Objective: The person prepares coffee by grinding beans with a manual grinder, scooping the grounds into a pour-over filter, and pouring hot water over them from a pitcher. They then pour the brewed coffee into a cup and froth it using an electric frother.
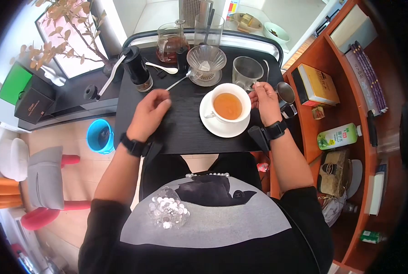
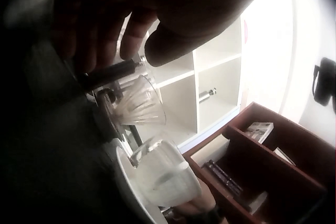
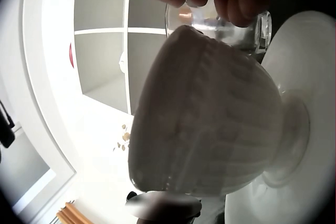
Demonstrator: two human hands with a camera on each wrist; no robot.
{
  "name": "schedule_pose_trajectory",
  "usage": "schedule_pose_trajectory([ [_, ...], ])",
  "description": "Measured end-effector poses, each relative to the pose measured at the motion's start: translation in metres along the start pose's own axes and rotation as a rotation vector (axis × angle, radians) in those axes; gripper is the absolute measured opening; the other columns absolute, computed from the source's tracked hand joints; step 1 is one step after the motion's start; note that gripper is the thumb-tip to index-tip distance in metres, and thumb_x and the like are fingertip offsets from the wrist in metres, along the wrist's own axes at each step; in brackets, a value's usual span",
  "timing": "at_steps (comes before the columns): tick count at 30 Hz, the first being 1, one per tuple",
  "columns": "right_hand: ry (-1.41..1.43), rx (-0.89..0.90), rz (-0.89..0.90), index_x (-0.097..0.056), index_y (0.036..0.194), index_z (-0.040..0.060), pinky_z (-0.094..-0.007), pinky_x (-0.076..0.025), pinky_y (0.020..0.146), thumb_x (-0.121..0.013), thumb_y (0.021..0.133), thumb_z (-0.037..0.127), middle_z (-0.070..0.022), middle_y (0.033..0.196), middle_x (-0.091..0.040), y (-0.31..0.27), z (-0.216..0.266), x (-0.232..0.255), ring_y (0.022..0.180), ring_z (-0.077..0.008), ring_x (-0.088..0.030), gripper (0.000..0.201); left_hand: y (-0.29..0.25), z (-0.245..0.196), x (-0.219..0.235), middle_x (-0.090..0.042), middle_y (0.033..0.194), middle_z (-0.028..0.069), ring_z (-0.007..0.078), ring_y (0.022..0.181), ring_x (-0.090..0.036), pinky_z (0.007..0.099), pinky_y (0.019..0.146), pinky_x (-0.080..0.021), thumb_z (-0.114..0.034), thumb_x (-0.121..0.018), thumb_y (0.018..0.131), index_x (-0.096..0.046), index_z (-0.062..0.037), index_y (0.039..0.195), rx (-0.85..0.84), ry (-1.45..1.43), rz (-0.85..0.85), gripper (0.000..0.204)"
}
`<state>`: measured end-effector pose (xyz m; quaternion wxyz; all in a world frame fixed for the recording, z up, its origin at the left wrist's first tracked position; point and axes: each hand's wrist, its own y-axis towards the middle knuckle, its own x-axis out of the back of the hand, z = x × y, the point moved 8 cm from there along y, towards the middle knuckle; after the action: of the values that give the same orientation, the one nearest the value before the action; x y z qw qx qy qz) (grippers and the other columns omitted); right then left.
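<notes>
My right hand (image 1: 265,102) pinches the handle of a clear glass mug (image 1: 245,73), which stands near the right edge of the black tabletop (image 1: 181,130). Just left of this hand, a white cup (image 1: 228,105) of amber liquid sits on a white saucer (image 1: 220,131). The cup's ribbed side fills much of the right wrist view. My left hand (image 1: 149,116) hovers at the table's left side with fingers loosely bent and nothing in them. Close past its fingertips lies a thin metal spoon handle (image 1: 177,82). Behind the cup stands a ribbed glass dripper (image 1: 207,61).
A black hand grinder (image 1: 137,68) with a long crank stands at the back left. Beside it are a white spoon (image 1: 167,69) and a glass pot (image 1: 170,45) of reddish-brown liquid. A metal cup (image 1: 285,93) lies right of my right hand, before a wooden shelf (image 1: 311,130).
</notes>
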<state>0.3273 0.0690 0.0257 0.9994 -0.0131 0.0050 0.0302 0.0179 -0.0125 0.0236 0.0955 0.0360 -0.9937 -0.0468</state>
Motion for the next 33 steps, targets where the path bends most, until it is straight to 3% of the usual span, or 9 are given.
schedule_pose_trajectory([
  [2, -0.011, -0.037, -0.012, -0.052, 0.091, 0.0075, -0.0203, -0.044, 0.055, -0.047, 0.092, 0.026, -0.0019, 0.07, -0.057, 0.005, -0.011, 0.001, 0.059, -0.008, -0.054, 0.019, 0.021, -0.002, -0.014, -0.059, 0.097, 0.0056, 0.0101, 0.082, -0.054, 0.0227, 0.073, -0.044, -0.013, -0.058, 0.083, -0.053, 0.0016, 0.107, -0.048, 0.047, 0.0, 0.028],
  [4, 0.01, -0.019, -0.027, -0.052, 0.09, 0.0064, -0.0213, -0.045, 0.053, -0.047, 0.092, 0.026, -0.003, 0.069, -0.057, 0.008, -0.016, 0.0, 0.057, -0.0091, -0.054, 0.02, 0.041, 0.0, -0.027, -0.059, 0.102, 0.0077, 0.0113, 0.084, -0.055, 0.0235, 0.074, -0.045, -0.015, -0.058, 0.082, -0.052, 0.0023, 0.111, -0.096, 0.094, 0.004, 0.034],
  [6, 0.031, -0.001, -0.046, -0.051, 0.089, 0.0052, -0.0222, -0.045, 0.051, -0.047, 0.092, 0.026, -0.004, 0.068, -0.057, 0.009, -0.017, 0.0, 0.056, -0.0102, -0.054, 0.021, 0.054, -0.003, -0.042, -0.057, 0.111, 0.0107, 0.0138, 0.09, -0.056, 0.0251, 0.076, -0.045, -0.016, -0.058, 0.082, -0.048, 0.0026, 0.119, 0.0, 0.005, 0.033, 0.043],
  [7, 0.049, -0.009, -0.054, -0.051, 0.089, 0.0051, -0.0224, -0.045, 0.052, -0.047, 0.092, 0.026, -0.0042, 0.069, -0.057, 0.008, -0.018, 0.0, 0.057, -0.0103, -0.055, 0.021, 0.055, 0.001, -0.051, -0.051, 0.116, 0.0105, 0.0176, 0.1, -0.054, 0.0265, 0.079, -0.045, -0.015, -0.051, 0.087, -0.039, 0.0023, 0.126, 0.135, -0.049, 0.109, 0.044],
  [13, 0.084, -0.004, -0.028, -0.051, 0.092, 0.0048, -0.0222, -0.046, 0.053, -0.046, 0.092, 0.025, -0.0045, 0.071, -0.058, 0.013, -0.023, 0.0, 0.059, -0.0103, -0.055, 0.021, 0.065, 0.008, -0.063, -0.049, 0.116, 0.0121, 0.0198, 0.101, -0.054, 0.0287, 0.083, -0.046, -0.014, -0.048, 0.088, -0.034, 0.0053, 0.127, 0.292, -0.368, 0.031, 0.045],
  [19, 0.134, -0.004, -0.009, -0.052, 0.093, 0.0044, -0.0215, -0.045, 0.054, -0.046, 0.092, 0.025, -0.0046, 0.074, -0.058, 0.017, -0.025, -0.003, 0.061, -0.0097, -0.055, 0.022, 0.068, 0.011, -0.074, -0.049, 0.114, 0.013, 0.0211, 0.102, -0.053, 0.0299, 0.084, -0.046, -0.011, -0.046, 0.088, -0.035, 0.0064, 0.126, 0.33, -0.462, 0.035, 0.043],
  [29, 0.143, -0.003, -0.009, -0.053, 0.099, 0.0016, -0.0217, -0.046, 0.057, -0.048, 0.092, 0.026, -0.0066, 0.078, -0.06, 0.021, -0.023, -0.004, 0.064, -0.0101, -0.056, 0.026, 0.08, 0.022, -0.085, -0.051, 0.111, 0.0104, 0.0193, 0.101, -0.053, 0.0284, 0.082, -0.046, -0.01, -0.049, 0.087, -0.039, 0.0042, 0.122, 0.316, -0.507, 0.028, 0.039],
  [32, 0.142, -0.015, 0.004, -0.053, 0.101, 0.0008, -0.0217, -0.046, 0.058, -0.047, 0.092, 0.025, -0.0073, 0.08, -0.06, 0.022, -0.025, -0.003, 0.065, -0.0102, -0.056, 0.027, 0.079, 0.028, -0.072, -0.052, 0.106, 0.0081, 0.0159, 0.093, -0.055, 0.0255, 0.075, -0.046, -0.011, -0.053, 0.085, -0.041, 0.0014, 0.12, 0.258, -0.372, -0.004, 0.04],
  [33, 0.14, -0.022, 0.018, -0.052, 0.103, 0.0003, -0.0216, -0.046, 0.059, -0.047, 0.092, 0.025, -0.0078, 0.081, -0.06, 0.022, -0.026, -0.003, 0.066, -0.0103, -0.056, 0.027, 0.079, 0.022, -0.06, -0.053, 0.101, 0.0068, 0.0141, 0.088, -0.054, 0.0245, 0.071, -0.046, -0.011, -0.055, 0.084, -0.043, 0.0005, 0.119, 0.136, -0.177, -0.043, 0.039],
])
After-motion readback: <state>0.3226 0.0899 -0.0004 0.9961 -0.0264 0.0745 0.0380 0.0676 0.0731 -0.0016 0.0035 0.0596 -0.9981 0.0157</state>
